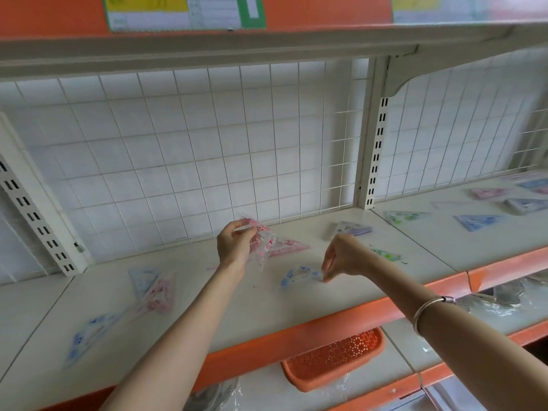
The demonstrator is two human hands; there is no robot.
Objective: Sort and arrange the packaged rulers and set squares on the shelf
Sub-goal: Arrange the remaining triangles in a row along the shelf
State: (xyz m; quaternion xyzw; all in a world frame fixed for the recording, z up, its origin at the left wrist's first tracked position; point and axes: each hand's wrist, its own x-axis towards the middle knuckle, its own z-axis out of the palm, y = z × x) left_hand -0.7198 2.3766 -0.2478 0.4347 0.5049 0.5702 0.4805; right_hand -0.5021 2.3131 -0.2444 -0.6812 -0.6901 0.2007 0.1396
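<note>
Gripping one pink packet (262,240) above the shelf (207,310): left hand (234,246), fingers curled round it. Right hand (341,258) pinches one blue packet (299,275) lying on the shelf. Six other packets (155,293) lie in this bay.

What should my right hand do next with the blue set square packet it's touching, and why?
Probably lift it off the shelf. The right hand pinches a corner of the blue packet, which lies flat on the shelf, while the left hand holds a pink packet up. A second blue packet lies far left, a likely place for it.
</note>
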